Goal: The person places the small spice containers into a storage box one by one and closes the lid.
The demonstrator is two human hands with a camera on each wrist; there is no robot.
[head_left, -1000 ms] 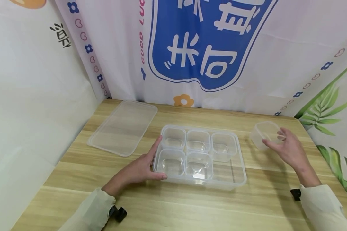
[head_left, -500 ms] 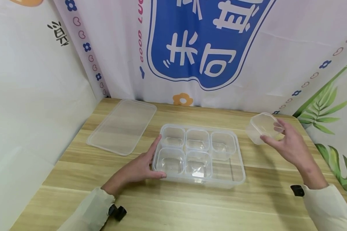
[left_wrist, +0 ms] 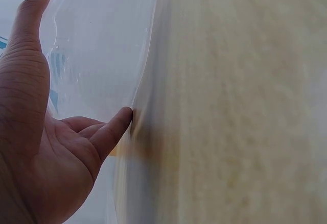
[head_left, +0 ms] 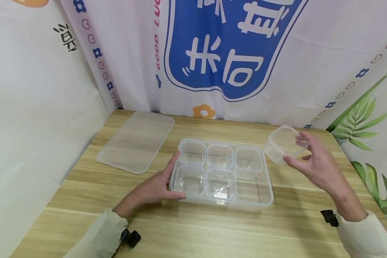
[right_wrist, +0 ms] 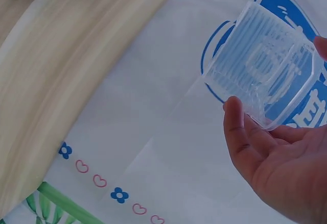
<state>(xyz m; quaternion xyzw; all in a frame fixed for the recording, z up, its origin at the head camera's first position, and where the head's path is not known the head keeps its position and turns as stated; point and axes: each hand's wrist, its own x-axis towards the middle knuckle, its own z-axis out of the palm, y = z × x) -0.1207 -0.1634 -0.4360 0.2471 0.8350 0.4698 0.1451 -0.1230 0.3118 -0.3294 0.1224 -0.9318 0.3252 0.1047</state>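
Observation:
A clear rectangular plastic box (head_left: 248, 205) lies on the table with several small square cups (head_left: 190, 181) inside; its front right part holds no cup. My left hand (head_left: 153, 188) holds the box's left end, thumb at the front rim and fingers along the left side. In the left wrist view, the fingertips of my left hand (left_wrist: 61, 157) touch the box wall (left_wrist: 107, 45). Raised right of the box, a loose clear cup (head_left: 282, 145) is tilted in my right hand (head_left: 320, 163). In the right wrist view, my right hand (right_wrist: 276, 157) grips that cup (right_wrist: 260, 60) by its rim side.
A flat translucent lid (head_left: 137, 141) lies at the back left of the wooden table (head_left: 193, 233). Behind the table hangs a printed curtain (head_left: 132, 64). A white wall covering (head_left: 42, 114) stands at the left, a leaf-patterned one (head_left: 371, 132) at the right.
My right hand has lifted the cup and carried it left towards the box. The left hand stays at the box's left end.

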